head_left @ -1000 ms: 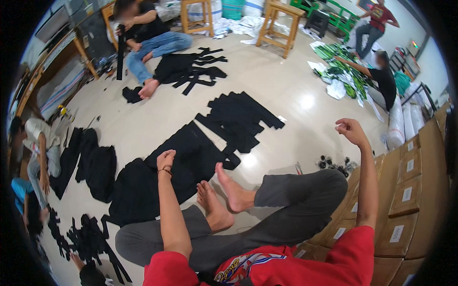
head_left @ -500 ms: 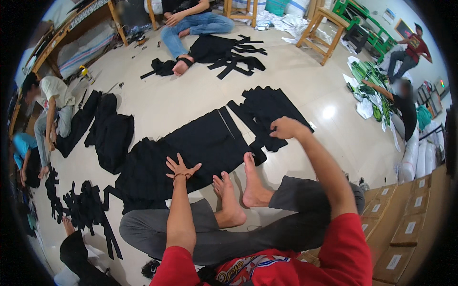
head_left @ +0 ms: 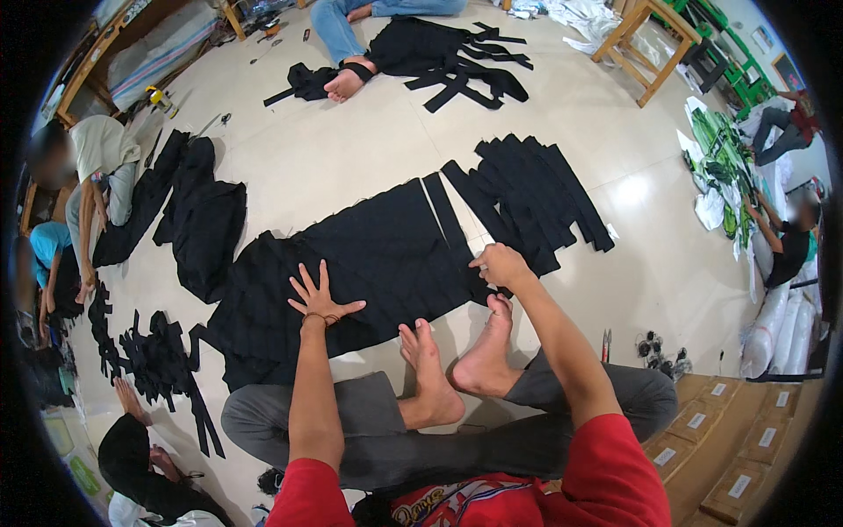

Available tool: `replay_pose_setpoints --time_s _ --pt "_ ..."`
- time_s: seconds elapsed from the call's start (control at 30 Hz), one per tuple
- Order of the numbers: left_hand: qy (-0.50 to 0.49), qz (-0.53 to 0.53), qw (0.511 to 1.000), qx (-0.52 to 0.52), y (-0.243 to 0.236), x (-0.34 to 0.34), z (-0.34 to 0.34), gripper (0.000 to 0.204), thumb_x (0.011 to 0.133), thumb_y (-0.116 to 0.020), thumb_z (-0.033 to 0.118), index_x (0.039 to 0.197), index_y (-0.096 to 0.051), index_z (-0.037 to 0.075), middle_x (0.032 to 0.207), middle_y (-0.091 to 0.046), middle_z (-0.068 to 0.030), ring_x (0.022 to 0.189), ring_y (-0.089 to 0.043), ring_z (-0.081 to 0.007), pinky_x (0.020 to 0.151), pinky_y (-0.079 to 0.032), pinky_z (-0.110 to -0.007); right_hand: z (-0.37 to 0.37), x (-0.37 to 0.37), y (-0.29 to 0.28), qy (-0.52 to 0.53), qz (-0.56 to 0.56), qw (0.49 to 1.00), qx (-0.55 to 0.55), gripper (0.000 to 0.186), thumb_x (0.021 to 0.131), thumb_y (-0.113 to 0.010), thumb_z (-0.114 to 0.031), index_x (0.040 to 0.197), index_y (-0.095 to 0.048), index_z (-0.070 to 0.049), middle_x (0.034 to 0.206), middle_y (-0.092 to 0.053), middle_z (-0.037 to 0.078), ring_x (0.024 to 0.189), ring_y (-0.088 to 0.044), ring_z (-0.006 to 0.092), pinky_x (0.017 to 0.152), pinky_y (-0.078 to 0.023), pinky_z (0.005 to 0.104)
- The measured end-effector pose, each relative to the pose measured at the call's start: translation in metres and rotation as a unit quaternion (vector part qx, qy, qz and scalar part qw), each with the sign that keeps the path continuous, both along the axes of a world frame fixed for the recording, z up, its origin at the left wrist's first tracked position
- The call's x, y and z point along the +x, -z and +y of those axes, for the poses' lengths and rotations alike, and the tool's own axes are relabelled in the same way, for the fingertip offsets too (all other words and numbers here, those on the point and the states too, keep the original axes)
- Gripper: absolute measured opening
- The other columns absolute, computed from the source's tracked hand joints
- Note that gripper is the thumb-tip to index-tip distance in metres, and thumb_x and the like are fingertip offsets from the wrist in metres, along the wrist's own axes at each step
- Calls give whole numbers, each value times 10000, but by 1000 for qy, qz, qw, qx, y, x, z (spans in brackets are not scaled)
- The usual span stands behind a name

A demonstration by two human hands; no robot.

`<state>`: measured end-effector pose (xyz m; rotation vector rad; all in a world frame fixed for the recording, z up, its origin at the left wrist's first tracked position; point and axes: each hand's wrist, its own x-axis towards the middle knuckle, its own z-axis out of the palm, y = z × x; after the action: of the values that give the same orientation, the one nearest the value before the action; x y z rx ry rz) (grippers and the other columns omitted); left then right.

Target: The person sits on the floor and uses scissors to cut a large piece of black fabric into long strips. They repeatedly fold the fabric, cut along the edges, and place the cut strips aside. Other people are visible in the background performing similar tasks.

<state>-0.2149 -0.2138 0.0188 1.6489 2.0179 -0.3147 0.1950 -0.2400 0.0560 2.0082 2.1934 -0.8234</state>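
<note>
A large black cloth (head_left: 360,237) lies spread on the floor before me. My left hand (head_left: 318,297) rests flat on it, fingers spread wide and holding nothing. At the cloth's right edge, a narrow black strip (head_left: 446,215) is parted from it by a thin slit along its upper part. My right hand (head_left: 502,266) is beside the strip's near end, its fingers curled together. Whatever they may pinch is hidden. Just beyond that hand, several overlapping black strips (head_left: 536,189) are fanned out. My bare feet (head_left: 430,378) are close to the cloth's near edge.
More black cloth (head_left: 206,228) and a heap of black strips (head_left: 158,360) lie to the left. People sit around with other fabric, including green and white pieces (head_left: 724,158) at the right. Cardboard boxes (head_left: 729,439) stand at the lower right, and a wooden stool (head_left: 645,48) at the back.
My right hand has come down and toward me, from over the fanned strips to the near end of the narrow strip. My left hand still presses the cloth. The view has shifted.
</note>
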Motion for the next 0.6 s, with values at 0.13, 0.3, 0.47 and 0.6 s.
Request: replay_pose_setpoints --time_s 0.13,0.3,0.47,0.6 --pt "3 1 1000 3 3 -2 6 1540 355 -791 826 1560 53 372 1606 225 -154 1463 187 -444 1095 24 -738 7 5 6 29 -19 999 27 270 765 -695 -87 994 -775 -207 1003 -712 154 949 -693 329 850 -562 426" --pt "-8 -3 1000 21 6 0 6 1523 361 -790 827 1563 26 372 1613 203 -148 1465 180 -443 1101 38 -729 7 -3 10 25 -37 993 113 189 786 -703 -113 966 -760 -123 978 -714 147 933 -696 336 844 -561 435" --pt "-6 -2 999 41 7 1 2 1488 384 -784 826 1567 -8 365 1618 176 -150 1470 166 -439 1104 29 -724 1 2 9 164 138 974 76 251 778 -747 -163 1010 -730 -71 988 -719 151 919 -697 322 818 -556 402" --pt "0 18 990 139 13 15 -2 1338 485 -774 795 1567 -150 318 1632 58 -167 1480 94 -447 1100 -9 -727 -10 0 16 238 135 961 33 346 743 -811 -232 1005 -713 -28 955 -728 143 897 -707 295 818 -552 376"
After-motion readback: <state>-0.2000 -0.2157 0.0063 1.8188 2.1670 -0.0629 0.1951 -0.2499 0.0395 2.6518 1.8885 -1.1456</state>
